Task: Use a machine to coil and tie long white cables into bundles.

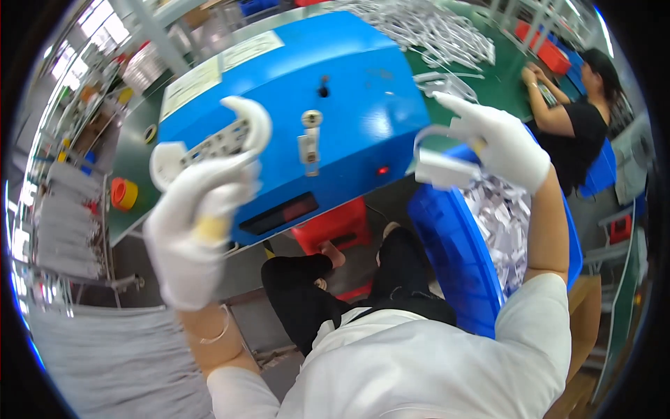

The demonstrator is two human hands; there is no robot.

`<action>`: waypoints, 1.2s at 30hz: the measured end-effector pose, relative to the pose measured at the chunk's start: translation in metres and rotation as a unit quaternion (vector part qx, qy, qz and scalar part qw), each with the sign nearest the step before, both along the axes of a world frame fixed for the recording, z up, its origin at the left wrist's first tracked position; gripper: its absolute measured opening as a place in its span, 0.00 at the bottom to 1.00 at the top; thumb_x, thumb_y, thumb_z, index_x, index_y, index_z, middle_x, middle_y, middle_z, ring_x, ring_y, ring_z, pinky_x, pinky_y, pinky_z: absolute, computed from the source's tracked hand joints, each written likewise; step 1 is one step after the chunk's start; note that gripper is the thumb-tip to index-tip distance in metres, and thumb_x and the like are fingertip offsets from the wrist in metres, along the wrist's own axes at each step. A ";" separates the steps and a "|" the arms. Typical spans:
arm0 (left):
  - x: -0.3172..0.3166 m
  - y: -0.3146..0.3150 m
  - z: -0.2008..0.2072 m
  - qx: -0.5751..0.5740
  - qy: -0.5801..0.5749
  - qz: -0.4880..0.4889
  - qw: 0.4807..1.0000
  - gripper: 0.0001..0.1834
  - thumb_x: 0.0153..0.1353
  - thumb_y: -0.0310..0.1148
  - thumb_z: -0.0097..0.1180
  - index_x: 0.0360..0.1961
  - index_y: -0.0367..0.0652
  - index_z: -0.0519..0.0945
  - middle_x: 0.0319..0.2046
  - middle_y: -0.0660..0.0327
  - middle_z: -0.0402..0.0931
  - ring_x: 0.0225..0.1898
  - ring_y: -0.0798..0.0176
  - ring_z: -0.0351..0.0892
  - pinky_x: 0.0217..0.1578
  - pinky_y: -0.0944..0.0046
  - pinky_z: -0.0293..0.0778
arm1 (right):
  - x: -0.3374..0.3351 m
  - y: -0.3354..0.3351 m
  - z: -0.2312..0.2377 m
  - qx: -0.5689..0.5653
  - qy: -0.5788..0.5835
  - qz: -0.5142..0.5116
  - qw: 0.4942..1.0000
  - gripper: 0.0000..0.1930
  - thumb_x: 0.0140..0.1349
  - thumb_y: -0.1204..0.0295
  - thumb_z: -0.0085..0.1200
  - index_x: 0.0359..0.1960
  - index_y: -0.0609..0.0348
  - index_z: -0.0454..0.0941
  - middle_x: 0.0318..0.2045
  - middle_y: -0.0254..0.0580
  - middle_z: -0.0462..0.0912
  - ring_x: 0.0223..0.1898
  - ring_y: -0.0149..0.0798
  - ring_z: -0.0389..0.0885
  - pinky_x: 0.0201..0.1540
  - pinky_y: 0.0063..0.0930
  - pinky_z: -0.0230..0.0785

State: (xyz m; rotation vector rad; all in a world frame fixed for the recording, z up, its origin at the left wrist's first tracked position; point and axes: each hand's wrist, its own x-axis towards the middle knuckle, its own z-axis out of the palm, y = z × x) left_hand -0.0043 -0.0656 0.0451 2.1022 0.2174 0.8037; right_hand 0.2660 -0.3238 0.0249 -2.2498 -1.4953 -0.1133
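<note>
My left hand (199,223), in a white glove and blurred, is closed round a white curved plastic part (259,126) with a row of dark holes (216,145) along it. It is above the left side of a blue machine (363,91). At the machine's right edge, my gloved right hand (502,143) has one finger stretched toward the left. Under its fingers hangs a white block-shaped piece (445,170) with a thin pale loop; the exact grip is unclear. A small metal fixture (310,143) stands on the machine's front, between my hands.
A blue bin (453,244) of white pieces (499,223) stands at my right, below my right hand. White strips (426,31) are heaped on the green table (499,77). A red stool (335,227) is under the machine. A co-worker (583,115) sits far right.
</note>
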 end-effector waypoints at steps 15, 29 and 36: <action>0.005 0.047 -0.017 0.161 -0.243 0.265 0.919 0.07 0.56 0.21 0.60 0.37 0.34 0.82 0.30 0.59 0.81 0.26 0.69 0.78 0.29 0.71 0.75 | -0.084 0.179 0.009 0.334 0.057 0.183 0.923 0.24 0.54 0.80 0.61 0.54 0.61 0.73 0.39 0.37 0.78 0.39 0.32 0.77 0.48 0.24 0.69; -0.005 0.075 -0.059 0.187 -0.242 0.268 0.914 0.10 0.60 0.30 0.58 0.41 0.38 0.78 0.38 0.50 0.78 0.40 0.48 0.79 0.43 0.57 0.74 | -0.099 0.190 -0.001 0.262 0.211 0.164 0.927 0.15 0.66 0.65 0.52 0.47 0.64 0.77 0.45 0.42 0.79 0.33 0.29 0.78 0.33 0.20 0.71; -0.102 0.117 -0.098 0.417 0.229 0.316 0.821 0.10 0.51 0.41 0.61 0.28 0.46 0.85 0.27 0.59 0.81 0.36 0.51 0.81 0.36 0.53 0.75 | -0.098 0.106 -0.054 0.350 -0.044 0.115 0.929 0.13 0.68 0.78 0.41 0.47 0.71 0.75 0.51 0.54 0.77 0.55 0.48 0.74 0.60 0.38 0.63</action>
